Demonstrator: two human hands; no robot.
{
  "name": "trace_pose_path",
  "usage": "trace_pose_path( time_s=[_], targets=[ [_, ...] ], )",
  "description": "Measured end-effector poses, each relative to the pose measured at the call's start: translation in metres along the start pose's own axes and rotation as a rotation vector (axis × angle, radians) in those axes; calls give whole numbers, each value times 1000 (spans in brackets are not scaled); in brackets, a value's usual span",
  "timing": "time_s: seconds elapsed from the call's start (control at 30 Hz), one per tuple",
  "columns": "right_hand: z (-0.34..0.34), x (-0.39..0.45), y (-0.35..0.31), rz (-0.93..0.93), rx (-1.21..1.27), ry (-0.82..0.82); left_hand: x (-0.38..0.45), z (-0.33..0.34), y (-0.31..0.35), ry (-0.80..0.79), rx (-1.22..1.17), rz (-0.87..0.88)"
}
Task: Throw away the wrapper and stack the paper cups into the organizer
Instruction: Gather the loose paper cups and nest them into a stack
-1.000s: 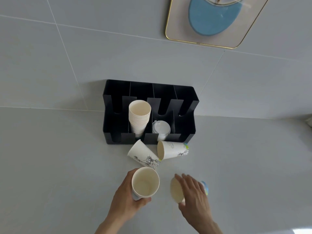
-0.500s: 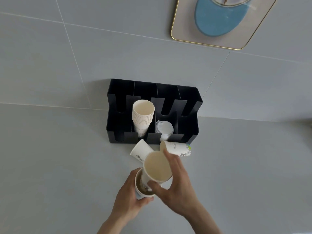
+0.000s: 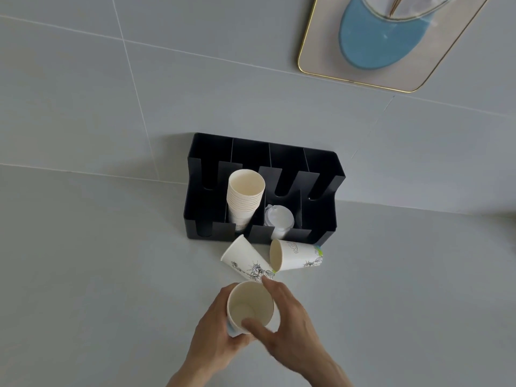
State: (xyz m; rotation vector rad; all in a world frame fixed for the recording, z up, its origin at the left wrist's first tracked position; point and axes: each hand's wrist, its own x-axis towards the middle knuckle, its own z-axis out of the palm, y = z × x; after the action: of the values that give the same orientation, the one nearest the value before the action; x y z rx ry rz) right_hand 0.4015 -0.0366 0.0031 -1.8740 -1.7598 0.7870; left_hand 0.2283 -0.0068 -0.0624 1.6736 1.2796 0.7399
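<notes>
A black organizer [image 3: 321, 174] stands against the wall with a stack of paper cups [image 3: 245, 196] in its second slot and white lids [image 3: 279, 220] in the third. Two printed paper cups lie on their sides on the counter in front of it, one on the left [image 3: 245, 261] and one on the right [image 3: 298, 256]. My left hand [image 3: 212, 328] grips nested paper cups [image 3: 250, 308] from the left. My right hand [image 3: 290, 328] holds the same cups from the right, thumb over the rim. No wrapper is in view.
A grey counter [image 3: 97, 275] meets a grey tiled wall. A gold-rimmed tray with a blue shape [image 3: 385, 40] is at the upper right.
My right hand picked up a cup from the counter and pushed it down into the cup held by my left hand. The two cups are now nested.
</notes>
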Motion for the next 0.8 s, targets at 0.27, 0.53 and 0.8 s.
trace_pose_path(
  time_s=[0.27, 0.53, 0.8],
  targets=[
    [-1, 75, 8, 100, -178, 64, -7, -19, -4, 98, -14, -9],
    [41, 117, 9, 162, -294, -138, -8, -17, -4, 113, -53, -51],
    [17, 101, 13, 197, 65, 83, -7, -18, -8, 96, -9, -47]
  ],
)
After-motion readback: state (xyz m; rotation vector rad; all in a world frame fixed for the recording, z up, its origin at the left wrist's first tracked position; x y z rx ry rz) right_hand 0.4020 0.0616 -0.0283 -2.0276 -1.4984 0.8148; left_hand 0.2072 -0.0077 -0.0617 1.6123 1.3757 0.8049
